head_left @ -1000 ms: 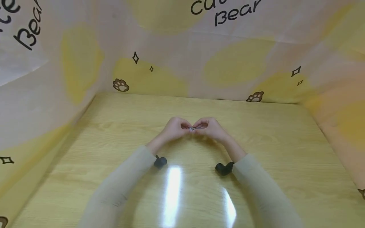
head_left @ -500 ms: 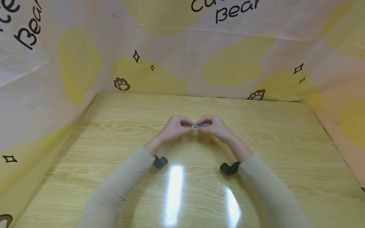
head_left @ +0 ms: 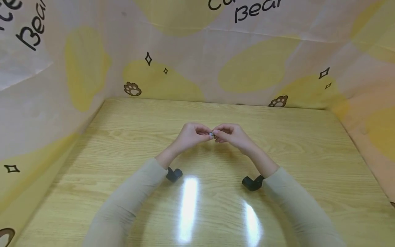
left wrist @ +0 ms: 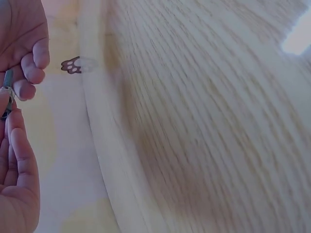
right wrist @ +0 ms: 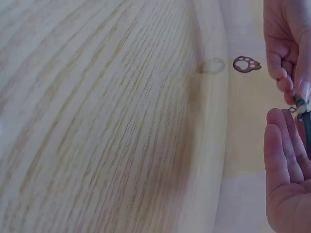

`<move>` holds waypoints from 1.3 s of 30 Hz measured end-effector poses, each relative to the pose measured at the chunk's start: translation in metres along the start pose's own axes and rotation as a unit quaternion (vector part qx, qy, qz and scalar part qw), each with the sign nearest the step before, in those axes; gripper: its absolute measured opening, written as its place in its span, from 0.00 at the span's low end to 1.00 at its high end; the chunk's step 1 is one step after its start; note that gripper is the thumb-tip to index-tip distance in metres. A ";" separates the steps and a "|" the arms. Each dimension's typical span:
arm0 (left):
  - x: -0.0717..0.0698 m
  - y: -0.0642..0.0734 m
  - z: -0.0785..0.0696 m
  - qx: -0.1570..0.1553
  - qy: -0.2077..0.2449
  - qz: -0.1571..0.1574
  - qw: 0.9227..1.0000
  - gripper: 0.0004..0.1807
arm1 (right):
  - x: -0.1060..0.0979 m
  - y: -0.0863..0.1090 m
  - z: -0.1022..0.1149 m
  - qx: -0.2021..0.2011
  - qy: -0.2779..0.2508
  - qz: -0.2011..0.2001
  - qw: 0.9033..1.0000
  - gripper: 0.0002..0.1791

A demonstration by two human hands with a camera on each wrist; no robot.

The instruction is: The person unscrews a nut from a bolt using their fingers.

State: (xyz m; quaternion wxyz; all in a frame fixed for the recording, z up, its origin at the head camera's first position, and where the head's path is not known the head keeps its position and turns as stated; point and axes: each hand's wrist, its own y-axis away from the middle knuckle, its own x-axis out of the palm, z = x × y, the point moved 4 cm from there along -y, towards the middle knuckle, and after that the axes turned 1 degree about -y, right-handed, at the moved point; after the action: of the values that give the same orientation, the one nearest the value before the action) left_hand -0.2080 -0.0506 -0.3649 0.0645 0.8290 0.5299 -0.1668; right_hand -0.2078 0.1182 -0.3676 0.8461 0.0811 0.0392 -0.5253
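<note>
Pinching a small silvery metal piece (head_left: 211,134) with a slim grey-green shank (left wrist: 8,77), the left hand (head_left: 192,135) and the right hand (head_left: 230,136) meet tip to tip, thumb and forefinger of each pressed onto opposite ends so that only a short glint of metal shows between them in the head view. The piece is held above the bench (head_left: 135,137), a flat surface of pale yellow wood grain, with soft shadows beneath the hands. The other right fingers curl under the grip; how the lower left fingers lie cannot be told from the head view. The wrist views catch the piece only at their edges, where its finer shape is hard to make out. Beige long sleeves cover both forearms, the left sleeve (head_left: 123,197) and the right sleeve (head_left: 297,202), and at each cuff juts a black angled device, the left device (head_left: 174,174) and the right device (head_left: 252,183). Two bright white reflections shine on the bench between the forearms. Pinkish-white cloth (head_left: 203,75) with yellow patches stands around the far edge and both sides, printed with brown paw prints (head_left: 132,89), outlined four-pointed stars (head_left: 148,58) and black lettering (head_left: 258,9) reading "Bear".
</note>
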 end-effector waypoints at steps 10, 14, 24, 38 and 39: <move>0.001 0.002 -0.001 -0.005 0.003 0.003 1.000 0.09 | 0.001 0.002 0.001 0.015 -0.033 -0.017 0.999 0.12; 0.001 0.002 -0.002 -0.001 0.002 0.007 1.000 0.09 | 0.000 0.003 0.002 0.020 -0.033 -0.022 0.999 0.14; 0.001 0.004 -0.003 0.003 0.002 0.007 1.000 0.09 | 0.000 0.006 0.005 -0.002 -0.014 -0.016 1.000 0.16; -0.001 0.006 -0.005 0.001 0.001 0.003 1.000 0.10 | 0.001 0.006 0.009 0.001 -0.018 -0.005 1.000 0.16; -0.001 0.006 -0.005 0.000 0.000 0.001 1.000 0.10 | 0.001 0.006 0.010 -0.004 -0.012 -0.007 1.000 0.17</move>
State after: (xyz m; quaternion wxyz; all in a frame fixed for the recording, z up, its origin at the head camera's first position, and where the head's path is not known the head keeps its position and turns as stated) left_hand -0.2016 -0.0529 -0.3598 0.0647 0.8294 0.5292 -0.1671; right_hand -0.2018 0.1181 -0.3575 0.8433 0.0714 0.0315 -0.5318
